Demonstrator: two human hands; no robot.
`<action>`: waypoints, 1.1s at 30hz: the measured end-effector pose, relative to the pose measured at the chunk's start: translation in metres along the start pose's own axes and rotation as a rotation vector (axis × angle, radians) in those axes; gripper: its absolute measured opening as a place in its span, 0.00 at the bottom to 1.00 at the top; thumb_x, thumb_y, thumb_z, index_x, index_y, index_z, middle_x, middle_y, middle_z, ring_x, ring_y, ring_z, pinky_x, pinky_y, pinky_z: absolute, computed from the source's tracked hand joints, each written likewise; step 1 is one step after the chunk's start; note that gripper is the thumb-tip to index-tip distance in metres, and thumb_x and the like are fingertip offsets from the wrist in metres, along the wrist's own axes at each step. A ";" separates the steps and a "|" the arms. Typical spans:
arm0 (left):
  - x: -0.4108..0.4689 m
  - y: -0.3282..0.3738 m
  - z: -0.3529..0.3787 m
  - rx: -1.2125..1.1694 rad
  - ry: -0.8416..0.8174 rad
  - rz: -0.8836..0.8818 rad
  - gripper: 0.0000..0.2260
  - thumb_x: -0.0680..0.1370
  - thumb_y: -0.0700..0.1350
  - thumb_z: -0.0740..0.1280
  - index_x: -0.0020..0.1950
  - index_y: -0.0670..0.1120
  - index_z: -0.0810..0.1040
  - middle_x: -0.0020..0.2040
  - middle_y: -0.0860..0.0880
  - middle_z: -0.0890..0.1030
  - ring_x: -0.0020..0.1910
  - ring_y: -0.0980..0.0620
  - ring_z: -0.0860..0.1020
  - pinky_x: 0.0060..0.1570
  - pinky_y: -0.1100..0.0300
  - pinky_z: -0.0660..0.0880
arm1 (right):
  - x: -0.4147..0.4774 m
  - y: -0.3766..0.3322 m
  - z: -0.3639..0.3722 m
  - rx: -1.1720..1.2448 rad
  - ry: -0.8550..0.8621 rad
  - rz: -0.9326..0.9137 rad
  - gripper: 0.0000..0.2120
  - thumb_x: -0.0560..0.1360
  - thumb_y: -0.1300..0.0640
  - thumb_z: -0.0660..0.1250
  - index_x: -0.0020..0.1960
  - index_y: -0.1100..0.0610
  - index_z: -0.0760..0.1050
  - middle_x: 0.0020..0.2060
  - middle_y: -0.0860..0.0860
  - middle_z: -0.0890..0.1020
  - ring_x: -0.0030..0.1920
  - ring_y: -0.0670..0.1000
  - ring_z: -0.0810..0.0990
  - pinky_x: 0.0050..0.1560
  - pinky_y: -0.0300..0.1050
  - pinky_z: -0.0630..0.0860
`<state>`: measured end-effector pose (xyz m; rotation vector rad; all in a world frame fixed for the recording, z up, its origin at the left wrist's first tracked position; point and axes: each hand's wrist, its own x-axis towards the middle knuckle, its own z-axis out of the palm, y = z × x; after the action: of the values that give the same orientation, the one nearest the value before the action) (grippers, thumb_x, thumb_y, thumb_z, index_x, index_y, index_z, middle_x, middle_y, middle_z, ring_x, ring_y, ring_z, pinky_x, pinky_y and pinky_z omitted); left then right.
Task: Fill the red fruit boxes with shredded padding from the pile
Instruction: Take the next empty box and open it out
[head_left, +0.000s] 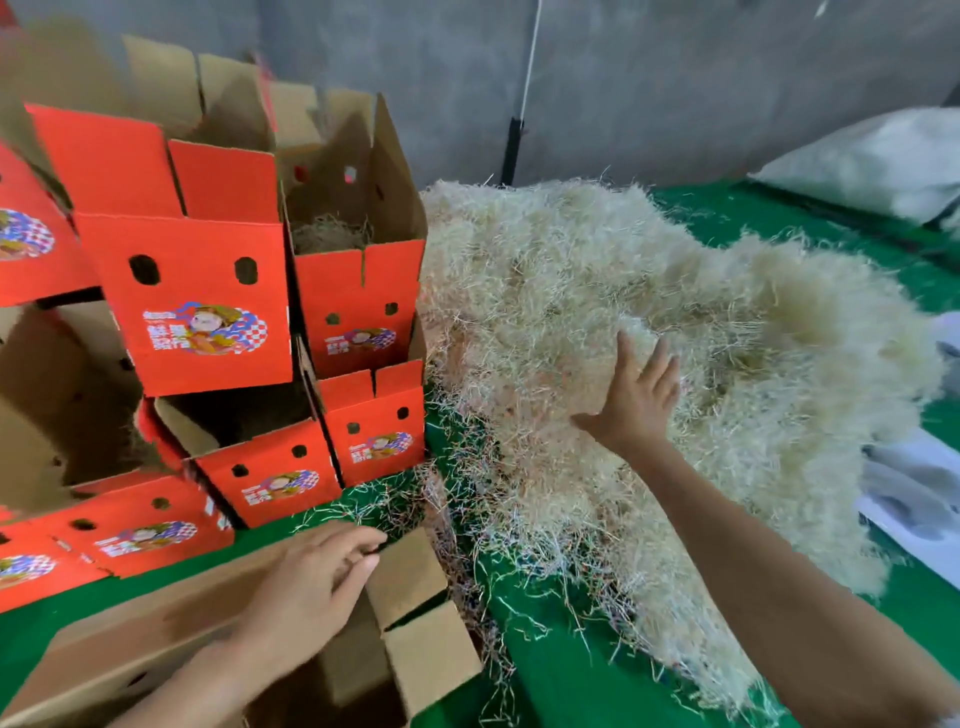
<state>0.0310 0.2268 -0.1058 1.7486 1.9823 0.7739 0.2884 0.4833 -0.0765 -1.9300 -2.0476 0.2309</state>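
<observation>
A big pale pile of shredded padding covers the green table at centre and right. My right hand reaches into its front slope, with the fingers spread and pressed against the shreds. An open cardboard box stands right below me, its flaps up. My left hand rests on that box's far flap, fingers loosely bent. Several red fruit boxes are stacked at the left, and one of them next to the pile shows padding inside.
Loose shreds litter the green table between the box and the pile. A white filled sack lies at the back right. White sheets lie at the right edge. A grey wall with a hanging cord stands behind.
</observation>
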 end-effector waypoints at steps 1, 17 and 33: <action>0.015 0.009 0.004 -0.019 -0.006 0.016 0.12 0.77 0.45 0.65 0.55 0.62 0.74 0.49 0.69 0.73 0.49 0.73 0.72 0.46 0.75 0.70 | 0.010 0.008 -0.003 -0.007 -0.036 0.034 0.61 0.62 0.43 0.77 0.72 0.43 0.29 0.71 0.60 0.29 0.71 0.64 0.30 0.68 0.63 0.36; 0.196 0.148 0.081 -0.315 -0.214 -0.114 0.62 0.61 0.51 0.79 0.73 0.59 0.29 0.73 0.60 0.35 0.73 0.58 0.40 0.72 0.57 0.43 | 0.026 -0.003 -0.025 0.520 -0.018 -0.323 0.25 0.68 0.59 0.73 0.62 0.57 0.68 0.44 0.48 0.77 0.36 0.44 0.77 0.29 0.28 0.70; 0.220 0.135 0.058 -0.952 -0.010 -0.428 0.11 0.66 0.31 0.72 0.39 0.44 0.74 0.30 0.57 0.80 0.37 0.57 0.77 0.40 0.64 0.74 | 0.042 0.018 -0.021 0.323 -0.839 -0.271 0.24 0.78 0.67 0.54 0.73 0.62 0.54 0.71 0.57 0.62 0.70 0.56 0.62 0.70 0.45 0.56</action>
<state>0.1378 0.4617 -0.0500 0.7456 1.4762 1.2472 0.3107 0.5240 -0.0575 -1.4474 -2.4969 1.3983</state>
